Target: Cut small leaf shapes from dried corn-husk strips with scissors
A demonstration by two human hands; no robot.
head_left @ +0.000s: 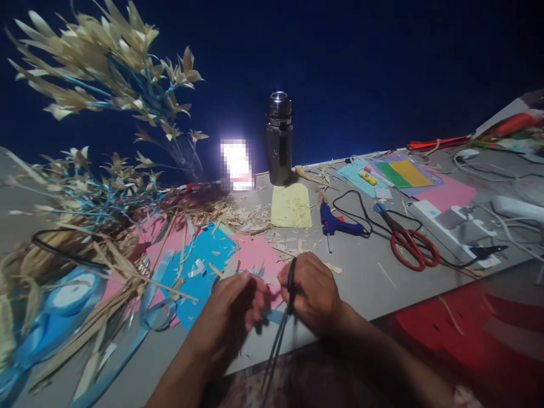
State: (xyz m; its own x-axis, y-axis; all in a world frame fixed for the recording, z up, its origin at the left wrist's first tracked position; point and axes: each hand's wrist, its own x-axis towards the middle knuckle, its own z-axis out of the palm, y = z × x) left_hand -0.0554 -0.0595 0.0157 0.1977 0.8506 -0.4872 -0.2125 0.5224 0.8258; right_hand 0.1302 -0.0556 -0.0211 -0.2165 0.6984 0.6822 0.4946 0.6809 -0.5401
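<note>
My right hand (pixel 313 289) is closed around dark, thin strands (pixel 277 345). They make a black loop at the fingers and trail down toward my lap; whether they are cord or wire I cannot tell. Beside it, my left hand (pixel 242 300) is half curled with its fingers apart, slightly blurred, and nothing clear shows in it. Both hands are above the table's front edge, over pink paper (pixel 257 255) and blue paper (pixel 204 266). A blue glue gun (pixel 342 224) lies just beyond my right hand, and red-handled scissors (pixel 412 246) rest farther right.
Dried-husk flowers on blue stems (pixel 127 85) rise at the left, above loose husk strips and blue ribbon (pixel 155 309). A metal flask (pixel 279 144) stands at the back near a bright, blurred-out light. A white power strip (pixel 454 232) with cables lies right. Below is a red chair (pixel 471 323).
</note>
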